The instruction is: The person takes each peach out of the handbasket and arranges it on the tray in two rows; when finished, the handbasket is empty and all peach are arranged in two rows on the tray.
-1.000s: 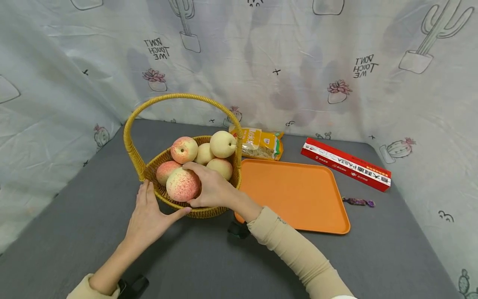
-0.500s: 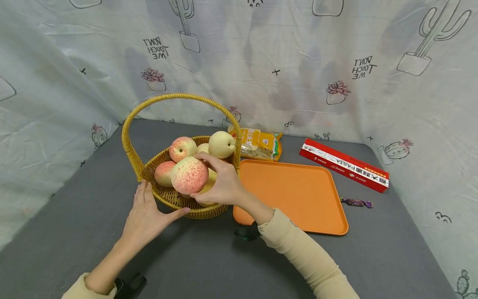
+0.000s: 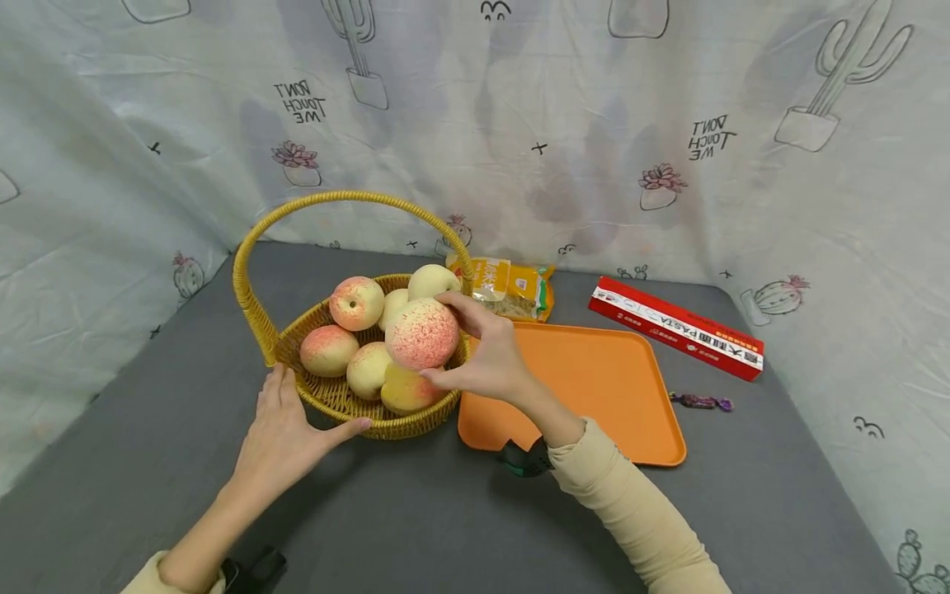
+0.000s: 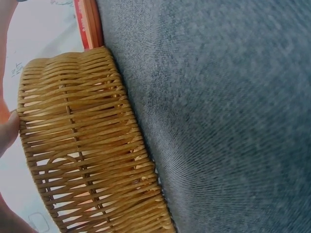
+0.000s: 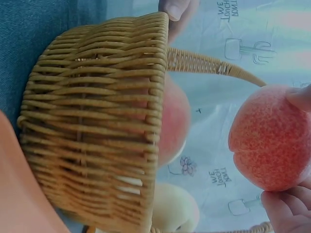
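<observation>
In the head view my right hand (image 3: 486, 351) grips a speckled pink and pale yellow peach (image 3: 421, 333) between thumb and fingers, above the basket's right side. The right wrist view shows that peach (image 5: 269, 138) higher than the rim. Several other peaches, among them a pink one (image 3: 329, 351) and a pale one (image 3: 368, 370), lie inside the yellow wicker basket (image 3: 336, 404) with its tall hoop handle (image 3: 349, 196). My left hand (image 3: 285, 437) rests at the basket's near-left rim, fingers extended and thumb spread along the edge; its thumb (image 4: 9, 131) touches the rim in the left wrist view.
An orange tray (image 3: 594, 388) lies right of the basket. Behind it sit a yellow food packet (image 3: 512, 289) and a red pasta box (image 3: 675, 326). A purple-wrapped candy (image 3: 701, 402) lies beside the tray. A printed curtain (image 3: 475, 107) hangs behind the grey tabletop (image 3: 416, 528).
My right hand has lifted the peach from low in the basket and carried it up and to the right, uncovering other peaches. The left hand stays at the rim.
</observation>
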### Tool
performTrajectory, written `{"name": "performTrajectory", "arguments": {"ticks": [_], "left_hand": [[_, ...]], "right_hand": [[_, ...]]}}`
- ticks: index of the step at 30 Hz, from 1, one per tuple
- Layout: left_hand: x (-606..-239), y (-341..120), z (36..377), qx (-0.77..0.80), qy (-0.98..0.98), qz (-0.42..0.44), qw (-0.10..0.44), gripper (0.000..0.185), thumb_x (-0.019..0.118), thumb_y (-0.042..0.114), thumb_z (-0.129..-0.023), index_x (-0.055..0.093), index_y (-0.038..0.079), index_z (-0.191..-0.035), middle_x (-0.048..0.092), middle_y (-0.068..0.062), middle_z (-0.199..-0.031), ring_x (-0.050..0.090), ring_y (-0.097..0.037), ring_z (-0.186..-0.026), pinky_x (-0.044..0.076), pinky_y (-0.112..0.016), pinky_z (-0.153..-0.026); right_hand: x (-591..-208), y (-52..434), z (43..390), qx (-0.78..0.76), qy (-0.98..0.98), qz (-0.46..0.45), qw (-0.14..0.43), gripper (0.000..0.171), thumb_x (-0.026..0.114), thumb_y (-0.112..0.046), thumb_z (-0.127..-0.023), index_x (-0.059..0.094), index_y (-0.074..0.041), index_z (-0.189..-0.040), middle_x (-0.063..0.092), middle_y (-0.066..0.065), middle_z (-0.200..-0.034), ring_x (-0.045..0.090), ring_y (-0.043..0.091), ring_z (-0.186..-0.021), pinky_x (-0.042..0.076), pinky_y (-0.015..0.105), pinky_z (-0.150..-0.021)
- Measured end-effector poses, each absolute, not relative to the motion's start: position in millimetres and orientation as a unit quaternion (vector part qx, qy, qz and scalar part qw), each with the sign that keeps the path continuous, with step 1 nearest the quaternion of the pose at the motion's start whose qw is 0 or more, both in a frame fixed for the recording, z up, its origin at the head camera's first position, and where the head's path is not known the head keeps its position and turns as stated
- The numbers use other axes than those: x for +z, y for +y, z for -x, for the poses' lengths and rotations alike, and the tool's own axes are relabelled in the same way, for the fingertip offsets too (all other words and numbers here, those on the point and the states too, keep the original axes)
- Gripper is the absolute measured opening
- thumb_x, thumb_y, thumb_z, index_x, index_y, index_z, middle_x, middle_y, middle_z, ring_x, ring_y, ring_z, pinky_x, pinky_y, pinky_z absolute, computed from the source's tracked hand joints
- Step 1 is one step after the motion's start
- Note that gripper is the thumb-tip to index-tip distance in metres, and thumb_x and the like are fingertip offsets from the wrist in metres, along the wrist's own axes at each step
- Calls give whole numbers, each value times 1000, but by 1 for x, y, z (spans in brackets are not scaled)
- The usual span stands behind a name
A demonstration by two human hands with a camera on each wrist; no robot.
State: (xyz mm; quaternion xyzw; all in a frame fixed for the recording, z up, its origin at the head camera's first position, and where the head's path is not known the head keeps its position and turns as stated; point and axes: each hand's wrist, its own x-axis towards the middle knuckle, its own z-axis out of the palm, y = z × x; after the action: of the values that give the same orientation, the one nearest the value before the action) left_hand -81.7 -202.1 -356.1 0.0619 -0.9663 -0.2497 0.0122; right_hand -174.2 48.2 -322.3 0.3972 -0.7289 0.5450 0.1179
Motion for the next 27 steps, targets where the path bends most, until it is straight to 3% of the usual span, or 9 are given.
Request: {"name": "performTrajectory", "arguments": {"ticks": [18,27], "left_hand": [[-358,-204,83,-250,-966,-62,-2,133,69,69,-74,2,-21,-145,-4,-41,-152,8,-61,-136,25,-73,-100],[-359,-204,83,-250,-966,-62,-1,133,69,69,-74,2,-22,-145,-4,-42,-151,7,-61,-135,23,-72,-101]], "right_hand": [[-330,90,168,553,-730,-374,148,77,87,6,-58,54,8,-128,59,22,-126,61,32,-114,52,39,-92],[-337,115,166,532,-754,-348,162,77,87,6,-57,56,7,-126,62,22,-121,62,33,-111,53,36,-90]]}}
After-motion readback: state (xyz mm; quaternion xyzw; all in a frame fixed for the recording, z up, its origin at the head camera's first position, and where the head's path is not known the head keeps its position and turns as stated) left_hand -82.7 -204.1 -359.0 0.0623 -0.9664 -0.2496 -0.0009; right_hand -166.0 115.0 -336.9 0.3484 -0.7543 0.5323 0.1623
